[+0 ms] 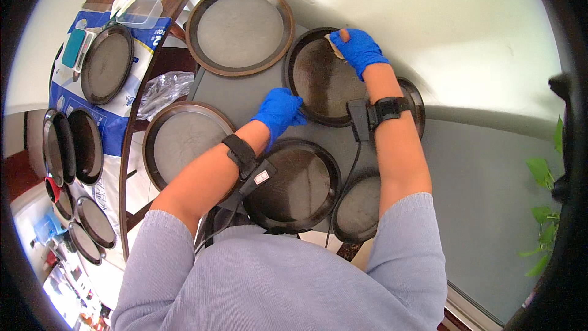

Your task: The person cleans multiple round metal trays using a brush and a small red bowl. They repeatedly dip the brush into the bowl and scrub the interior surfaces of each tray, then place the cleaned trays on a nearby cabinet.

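Observation:
My right hand (360,50), in a blue glove torn at a fingertip, presses a small tan pad or cloth (336,48) against the upper rim area of a round dark metal pan (321,78). That pan's inside looks shiny and wet. My left hand (280,110), gloved in blue too, is at the same pan's lower left edge, its fingers bent around the rim. Below it lies another shiny dark pan (298,184). A duller round pan (188,140) is partly under my left forearm, and a larger dull one (240,30) sits at the upper left.
Two smaller pans, one (360,209) below and one (415,105) beyond my right forearm, share the grey table (229,89). On a wooden side table (179,2) stand a clear plastic box (142,11), a small scale (76,50) and several pans. Green leaves (542,172) show at right.

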A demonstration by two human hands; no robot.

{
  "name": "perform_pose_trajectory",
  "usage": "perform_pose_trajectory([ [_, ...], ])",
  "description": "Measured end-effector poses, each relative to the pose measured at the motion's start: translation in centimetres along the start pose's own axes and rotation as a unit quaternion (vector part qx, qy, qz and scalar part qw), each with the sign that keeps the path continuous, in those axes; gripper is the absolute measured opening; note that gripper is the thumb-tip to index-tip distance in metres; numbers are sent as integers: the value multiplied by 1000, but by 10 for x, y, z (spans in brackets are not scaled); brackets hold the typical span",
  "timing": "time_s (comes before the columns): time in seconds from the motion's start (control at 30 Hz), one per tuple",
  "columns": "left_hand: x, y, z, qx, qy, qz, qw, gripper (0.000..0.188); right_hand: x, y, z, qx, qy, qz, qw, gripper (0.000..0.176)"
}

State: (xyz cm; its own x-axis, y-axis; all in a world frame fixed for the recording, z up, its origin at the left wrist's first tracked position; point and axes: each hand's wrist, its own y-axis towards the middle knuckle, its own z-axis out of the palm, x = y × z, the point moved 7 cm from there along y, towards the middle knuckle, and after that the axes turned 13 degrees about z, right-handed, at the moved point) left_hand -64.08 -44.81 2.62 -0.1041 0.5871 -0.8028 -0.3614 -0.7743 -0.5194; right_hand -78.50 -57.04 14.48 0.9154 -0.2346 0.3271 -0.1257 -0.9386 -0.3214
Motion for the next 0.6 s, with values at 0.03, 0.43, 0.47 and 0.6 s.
perform_pose_trajectory([
  [0.03, 0, -1, 0, -3, -23, -7, 1000, 22, 0, 0, -1, -10, -24, 6, 1000, 49],
  [0.43, -9, -5, 2, 10, 29, 10, 999, 22, -30, -49, -10, 22, 22, 113, 993, 45],
  [0.47, -9, -5, 2, 11, 30, 8, 999, 22, -34, -55, -14, -23, -3, 124, 992, 44],
  [0.6, -13, -6, 3, 39, 34, 16, 999, 23, -30, -71, 20, 115, 47, -37, 992, 45],
])
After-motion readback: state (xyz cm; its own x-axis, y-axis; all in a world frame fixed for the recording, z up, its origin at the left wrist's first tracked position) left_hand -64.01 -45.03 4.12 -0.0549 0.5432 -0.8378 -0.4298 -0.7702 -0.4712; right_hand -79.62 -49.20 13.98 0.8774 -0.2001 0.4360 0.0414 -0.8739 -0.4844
